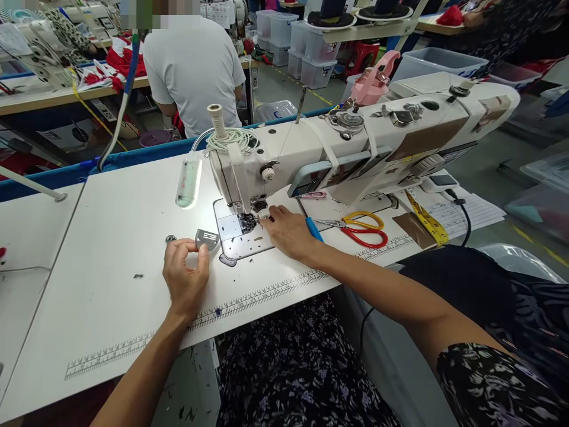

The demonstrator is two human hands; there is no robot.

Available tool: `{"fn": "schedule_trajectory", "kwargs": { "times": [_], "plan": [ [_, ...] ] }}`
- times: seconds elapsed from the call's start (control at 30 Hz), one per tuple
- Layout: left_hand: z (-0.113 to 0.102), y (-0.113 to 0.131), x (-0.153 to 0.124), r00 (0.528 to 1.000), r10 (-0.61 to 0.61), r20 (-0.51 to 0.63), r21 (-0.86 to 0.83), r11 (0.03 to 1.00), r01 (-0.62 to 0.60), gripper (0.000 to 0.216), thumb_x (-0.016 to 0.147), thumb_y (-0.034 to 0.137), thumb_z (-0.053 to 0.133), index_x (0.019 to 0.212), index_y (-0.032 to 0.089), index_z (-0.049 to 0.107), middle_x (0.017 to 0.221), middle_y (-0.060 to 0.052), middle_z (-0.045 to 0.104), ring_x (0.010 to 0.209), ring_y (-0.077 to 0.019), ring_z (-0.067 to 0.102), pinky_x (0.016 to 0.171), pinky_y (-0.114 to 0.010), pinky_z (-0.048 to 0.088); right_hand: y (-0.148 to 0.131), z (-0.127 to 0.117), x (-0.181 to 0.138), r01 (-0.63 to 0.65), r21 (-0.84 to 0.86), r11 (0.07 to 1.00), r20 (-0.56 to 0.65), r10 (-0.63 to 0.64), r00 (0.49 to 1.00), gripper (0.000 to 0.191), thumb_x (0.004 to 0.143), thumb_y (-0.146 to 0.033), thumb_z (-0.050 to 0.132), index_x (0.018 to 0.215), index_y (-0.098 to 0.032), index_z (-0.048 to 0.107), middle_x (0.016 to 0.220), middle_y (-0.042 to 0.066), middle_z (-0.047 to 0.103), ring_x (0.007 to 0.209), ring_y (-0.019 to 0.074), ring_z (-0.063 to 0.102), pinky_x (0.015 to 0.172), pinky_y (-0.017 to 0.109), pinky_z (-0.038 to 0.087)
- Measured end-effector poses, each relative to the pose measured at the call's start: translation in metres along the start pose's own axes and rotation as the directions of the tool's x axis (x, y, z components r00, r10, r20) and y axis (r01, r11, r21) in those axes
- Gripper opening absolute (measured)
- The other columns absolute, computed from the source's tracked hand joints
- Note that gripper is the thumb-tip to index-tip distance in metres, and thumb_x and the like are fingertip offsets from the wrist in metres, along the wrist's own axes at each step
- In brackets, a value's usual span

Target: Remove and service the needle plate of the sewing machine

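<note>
- The left hand [185, 279] pinches a small grey metal needle plate [207, 238] between thumb and fingertips, holding it just above the white table [115, 237] and a little to the left of the machine bed.
- The plate's long axis runs roughly left to right, tilted slightly; the opening it appears to belong to, the dark exposed feed-dog area [247, 222], lies just to its right and a touch farther from the person.
- The right hand [288, 232] is the nearer one to that opening: its fingers are closed around a blue-handled tool [313, 228], whose tip I cannot make out, and a small pale part sits at the fingertips right under the presser foot [258, 203].
- The white industrial sewing machine [355, 148] arches over the right hand, so room above the opening is tight.
- A small dark screw-like piece [170, 239] lies on the table just left of the plate, and another dark speck [138, 276] lies farther left.
- Red-and-yellow-handled scissors [362, 228] rest to the right of the right hand, well clear of it; a yellow measuring tape [427, 222] lies beyond them.
- A lit work lamp [188, 182] hangs left of the needle.
- A person in a pale shirt [191, 71] sits at the next table, facing away.
</note>
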State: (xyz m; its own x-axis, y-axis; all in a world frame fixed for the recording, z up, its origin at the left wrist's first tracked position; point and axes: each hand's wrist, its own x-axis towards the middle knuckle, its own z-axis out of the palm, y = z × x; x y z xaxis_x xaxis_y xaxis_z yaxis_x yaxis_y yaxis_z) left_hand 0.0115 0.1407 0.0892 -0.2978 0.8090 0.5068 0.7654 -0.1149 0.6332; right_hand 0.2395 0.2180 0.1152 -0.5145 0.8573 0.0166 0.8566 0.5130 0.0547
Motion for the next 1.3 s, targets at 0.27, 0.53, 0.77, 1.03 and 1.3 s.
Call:
{"fn": "schedule_trajectory", "kwargs": {
  "times": [0.27, 0.53, 0.77, 1.03, 1.3],
  "plan": [
    [0.001, 0.001, 0.0, 1.0, -0.014, 0.028, 0.012, 1.0, 0.013, 0.017, 0.088, 0.028, 0.061, 0.075, 0.02, 0.057, 0.093, -0.005, 0.06, 0.092, -0.0214, 0.059, 0.08, -0.04, 0.049, 0.001, -0.004, -0.011, -0.011, 0.082, 0.997, 0.011, 0.01, 1.0, 0.036, 0.099, -0.017, 0.031, 0.121, -0.015, 0.059, 0.108, 0.013, 0.063, 0.076, 0.019, 0.059, 0.055, 0.03, 0.033],
    [0.001, -0.002, 0.0, 0.999, -0.02, 0.034, 0.025, 1.0, 0.019, 0.017, 0.087, 0.03, 0.062, 0.074, 0.021, 0.056, 0.091, -0.004, 0.059, 0.091, -0.0208, 0.058, 0.083, -0.04, 0.05, -0.023, -0.007, -0.001, -0.022, 0.272, 0.962, 0.078, 0.0, 0.997, 0.038, 0.094, -0.013, 0.033, 0.127, -0.008, 0.052, 0.091, 0.012, 0.068, 0.073, 0.0207, 0.062, 0.059, 0.031, 0.042],
    [0.002, -0.004, 0.0, 1.0, -0.02, 0.02, 0.021, 1.0, 0.019, 0.019, 0.086, 0.032, 0.063, 0.072, 0.02, 0.056, 0.091, -0.005, 0.06, 0.091, -0.0219, 0.058, 0.085, -0.041, 0.048, -0.036, 0.003, -0.004, -0.09, 0.316, 0.945, -0.02, 0.101, 0.995, 0.045, 0.098, -0.013, 0.024, 0.138, -0.004, 0.043, 0.102, 0.017, 0.068, 0.08, 0.0209, 0.064, 0.062, 0.03, 0.046],
    [0.003, -0.005, 0.0, 0.999, -0.034, 0.032, 0.027, 0.999, 0.033, 0.017, 0.086, 0.031, 0.06, 0.073, 0.021, 0.055, 0.09, -0.005, 0.06, 0.088, -0.0199, 0.057, 0.083, -0.038, 0.047, -0.027, 0.007, -0.014, -0.089, 0.418, 0.904, -0.015, 0.105, 0.994, 0.031, 0.101, -0.017, 0.03, 0.118, -0.011, 0.056, 0.092, 0.009, 0.07, 0.078, 0.0184, 0.063, 0.066, 0.028, 0.042],
    [0.002, -0.007, 0.0, 0.999, -0.039, 0.028, 0.047, 0.998, 0.038, 0.018, 0.086, 0.028, 0.06, 0.071, 0.021, 0.053, 0.089, -0.004, 0.06, 0.085, -0.0187, 0.056, 0.088, -0.04, 0.047, -0.036, 0.016, 0.002, -0.115, 0.458, 0.881, -0.061, 0.16, 0.985, 0.038, 0.102, -0.018, 0.027, 0.128, -0.007, 0.053, 0.102, 0.014, 0.07, 0.089, 0.0214, 0.066, 0.072, 0.03, 0.046]
  ]
}}
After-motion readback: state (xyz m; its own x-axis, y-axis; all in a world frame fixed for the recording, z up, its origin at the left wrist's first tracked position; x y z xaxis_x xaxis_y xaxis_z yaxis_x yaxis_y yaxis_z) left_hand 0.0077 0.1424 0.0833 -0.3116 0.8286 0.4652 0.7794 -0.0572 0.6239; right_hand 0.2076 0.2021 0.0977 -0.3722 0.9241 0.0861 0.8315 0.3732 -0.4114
